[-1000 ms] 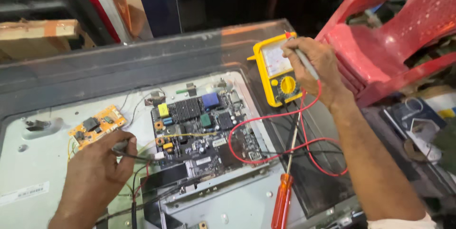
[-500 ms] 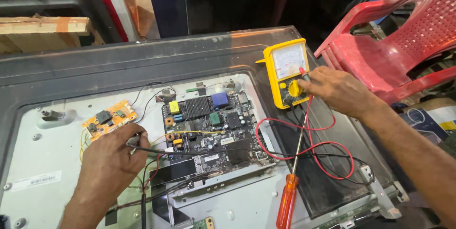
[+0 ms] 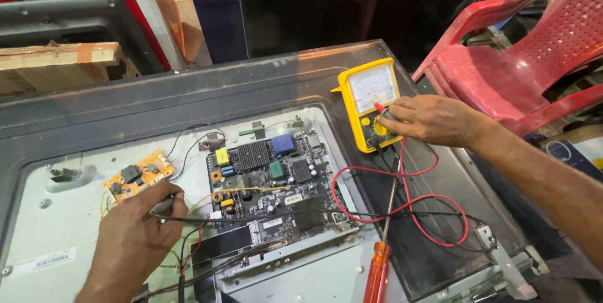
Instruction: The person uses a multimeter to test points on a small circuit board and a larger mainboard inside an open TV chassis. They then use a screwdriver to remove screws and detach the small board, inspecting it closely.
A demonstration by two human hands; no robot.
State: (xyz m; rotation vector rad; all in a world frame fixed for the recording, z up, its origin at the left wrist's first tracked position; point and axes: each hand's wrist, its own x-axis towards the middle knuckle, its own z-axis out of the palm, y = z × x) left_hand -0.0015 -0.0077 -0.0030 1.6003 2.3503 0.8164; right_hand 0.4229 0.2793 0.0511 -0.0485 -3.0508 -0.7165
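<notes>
**Yellow meter dial under the right hand, probes held at the board**

Yellow multimeter (image 3: 369, 103) lies near the far right corner of the opened flat-panel chassis (image 3: 75, 127). The right hand (image 3: 433, 119) rests on it, fingers (image 3: 391, 114) pinched closed on the round dial. The left hand (image 3: 139, 234), near the front left edge, has its fingers curled shut around the probe leads (image 3: 207, 218), tips pointing toward the black main board (image 3: 276, 183).

A good reading, I judge, wants the probes kept steady while the dial turns, and the red lead (image 3: 402, 205) kept clear of the orange-handled screwdriver (image 3: 377, 271).

A white rectangular sticker (image 3: 44, 261) sits at the front left corner; a small white label (image 3: 272, 222) marks the board.
</notes>
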